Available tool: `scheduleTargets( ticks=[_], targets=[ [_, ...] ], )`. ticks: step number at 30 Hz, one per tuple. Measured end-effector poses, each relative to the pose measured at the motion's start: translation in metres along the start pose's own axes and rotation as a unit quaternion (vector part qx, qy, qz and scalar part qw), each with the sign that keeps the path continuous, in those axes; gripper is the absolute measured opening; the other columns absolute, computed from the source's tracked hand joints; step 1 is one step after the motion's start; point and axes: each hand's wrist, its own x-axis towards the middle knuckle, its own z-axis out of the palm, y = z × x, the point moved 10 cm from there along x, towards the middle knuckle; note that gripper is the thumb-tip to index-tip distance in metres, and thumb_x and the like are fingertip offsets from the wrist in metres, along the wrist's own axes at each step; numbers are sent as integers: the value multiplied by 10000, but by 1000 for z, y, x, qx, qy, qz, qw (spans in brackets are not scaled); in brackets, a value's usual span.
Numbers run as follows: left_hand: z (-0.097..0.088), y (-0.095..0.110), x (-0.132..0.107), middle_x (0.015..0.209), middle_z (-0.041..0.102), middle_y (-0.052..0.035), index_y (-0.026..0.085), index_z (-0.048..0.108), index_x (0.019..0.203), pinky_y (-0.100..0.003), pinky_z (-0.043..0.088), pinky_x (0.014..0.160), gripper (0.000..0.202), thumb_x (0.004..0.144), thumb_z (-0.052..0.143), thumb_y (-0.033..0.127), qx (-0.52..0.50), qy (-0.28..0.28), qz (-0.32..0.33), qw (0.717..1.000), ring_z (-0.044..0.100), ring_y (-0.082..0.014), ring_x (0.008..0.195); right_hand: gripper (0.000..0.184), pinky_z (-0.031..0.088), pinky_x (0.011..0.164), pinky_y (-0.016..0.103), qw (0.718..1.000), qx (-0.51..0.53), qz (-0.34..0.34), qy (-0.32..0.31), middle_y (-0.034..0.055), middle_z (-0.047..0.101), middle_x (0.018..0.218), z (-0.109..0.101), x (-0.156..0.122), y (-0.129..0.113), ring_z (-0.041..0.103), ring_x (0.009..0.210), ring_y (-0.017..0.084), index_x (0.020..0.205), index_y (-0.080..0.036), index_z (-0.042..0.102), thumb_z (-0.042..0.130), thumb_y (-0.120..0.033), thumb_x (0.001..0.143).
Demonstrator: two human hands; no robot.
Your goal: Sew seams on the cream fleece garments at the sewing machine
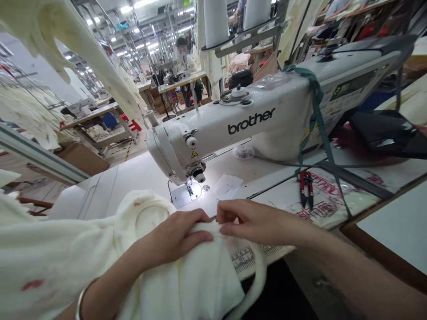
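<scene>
A cream garment (207, 280) with reddish printed spots spreads over the table's front edge and off to the left. My left hand (180, 233) pinches its upper edge between thumb and fingers. Right beside it, my right hand (243, 218) is closed on the same edge, fingertips almost meeting the left hand's. From there a narrow cream strip (262, 266) loops down. Just beyond my hands stands a white sewing machine (213, 129), its lit presser foot (191, 189) over the needle plate, with no fabric under it.
A white paper scrap (228, 186) and a clear bobbin-like disc (243, 152) lie on the machine bed. Red-handled thread snips (306, 189) rest at the right near a hanging green strip (316, 115). A measuring tape (245, 258) runs along the front edge. A person works farther back.
</scene>
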Motion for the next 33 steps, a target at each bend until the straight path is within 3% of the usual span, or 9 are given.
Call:
scheduleTargets(
  ticks=[3,5,7,12,17,20,24,28,33],
  targets=[
    [-15,-6,-6,965,622,18,228,536,1000,-272,394,790,237,901,445,423,0,29,-19,999,555,-144,882,63,267,483,193,980,162,5,-117,-64,496,531,17,14,-9,468,493,91,803,-194,418,471,-162,795],
    [-21,-9,-8,909,621,23,217,544,954,-264,387,755,245,893,454,436,-6,45,-33,998,551,-136,831,60,258,460,183,969,205,13,-138,-96,437,489,19,17,-13,430,417,74,824,-203,391,443,-173,821],
    [-23,-10,-9,828,614,29,208,551,901,-255,376,710,259,876,475,454,-16,55,-44,997,543,-127,764,50,279,446,183,979,165,20,-118,-104,404,514,13,17,-14,395,395,62,833,-206,402,451,-200,840],
    [-24,-11,-10,788,597,41,211,558,890,-243,364,675,250,858,503,453,-39,68,-48,996,520,-110,714,76,314,528,188,998,-61,-24,17,-54,438,638,-17,10,-34,417,595,80,755,-178,490,540,-147,803],
    [-23,-12,-11,780,576,31,206,559,878,-246,362,664,247,866,482,441,-71,65,-61,994,495,-115,708,109,325,556,210,992,-87,-37,84,-36,494,678,-22,5,-38,446,640,95,709,-176,477,542,-148,793],
    [-23,-9,-9,742,554,32,192,548,831,-235,359,647,252,869,478,431,-100,67,-57,991,485,-111,699,36,350,533,204,997,-31,-25,70,-43,483,674,-20,4,-28,461,599,87,790,-183,496,529,-182,803],
    [-21,-5,-9,753,582,41,204,559,846,-241,355,653,196,866,493,388,-90,80,-51,991,494,-110,691,355,446,591,236,998,61,-3,-22,-35,458,767,-6,3,-16,549,633,106,1102,-194,518,594,-351,793],
    [-21,-1,-10,781,613,41,211,585,866,-246,359,677,162,868,493,344,-75,92,-41,992,511,-107,694,188,436,597,231,997,70,2,-42,-19,522,738,0,5,-17,545,625,104,908,-157,608,580,-293,781],
    [-18,-3,-10,830,644,19,207,600,903,-256,385,690,181,859,497,349,-98,83,-50,990,548,-126,733,75,434,559,230,996,87,20,-4,-5,581,705,0,10,-13,526,566,98,739,-152,559,543,-224,750]
  ],
)
